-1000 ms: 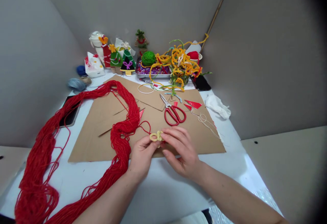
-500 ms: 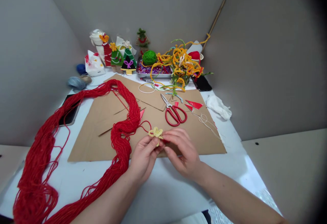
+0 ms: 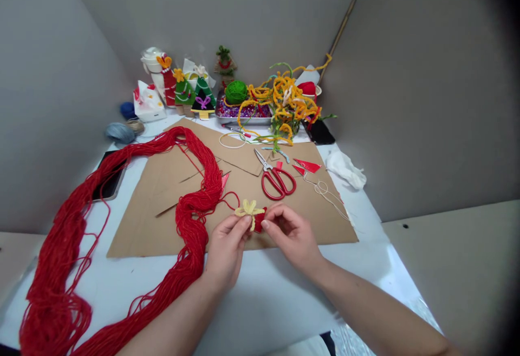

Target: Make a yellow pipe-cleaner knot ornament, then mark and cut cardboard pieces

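Observation:
Between thumb and fingers, my left hand (image 3: pixel 228 245) pinches a pale yellow yarn bow (image 3: pixel 249 209) with several loops. Just behind and to the right of the bow shows a small red yarn-wrapped piece (image 3: pixel 260 219). The fingertips of my right hand (image 3: pixel 291 234) are closed at the right edge of that red piece, thumb and forefinger together. A red strand (image 3: pixel 231 194) curves from the work toward the big red yarn skein (image 3: pixel 199 209) on the left. The lower part of the red piece is partly hidden by my fingers.
Red-handled scissors (image 3: pixel 277 180) lie on the cardboard sheet (image 3: pixel 138 226), near red scraps (image 3: pixel 307 166) and white thread. Behind stand decorated felt trees (image 3: pixel 202 93), a bead tray (image 3: pixel 244 119) and a tangle of orange yarn (image 3: pixel 290 98). A phone (image 3: pixel 109 177) is partly under the skein.
The yellow bow has turned and spread, its loops facing up more openly. My right fingers have drawn in to a pinch, and more of the red piece shows.

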